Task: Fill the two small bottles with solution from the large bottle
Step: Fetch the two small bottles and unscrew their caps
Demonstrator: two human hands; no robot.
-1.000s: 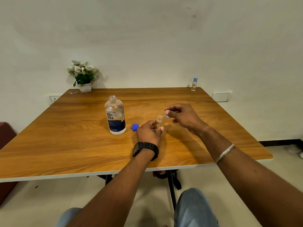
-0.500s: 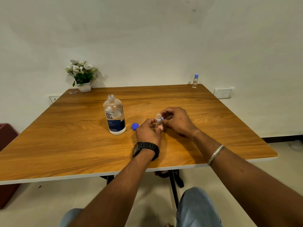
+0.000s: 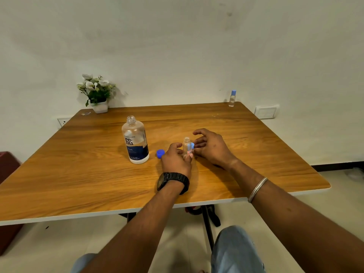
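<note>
The large clear bottle [image 3: 136, 142] with a dark blue label stands uncapped on the wooden table [image 3: 78, 174], its blue cap [image 3: 160, 153] lying just to its right. My left hand [image 3: 175, 160] grips a small clear bottle [image 3: 186, 146] upright, its mouth uncovered. My right hand [image 3: 211, 148] is close on the right and pinches a small light-blue cap [image 3: 192, 145] at its fingertips, beside the bottle's shoulder. A second small bottle [image 3: 232, 98] with a blue cap stands at the far right corner of the table.
A white pot of flowers [image 3: 97, 95] sits at the far left corner against the wall. The table's near edge runs just behind my forearms. A dark red object [image 3: 7, 166] stands at the left beside the table.
My right hand has come in from the right with the light-blue cap to the small bottle's side. My left hand keeps hold of the small bottle in the same place.
</note>
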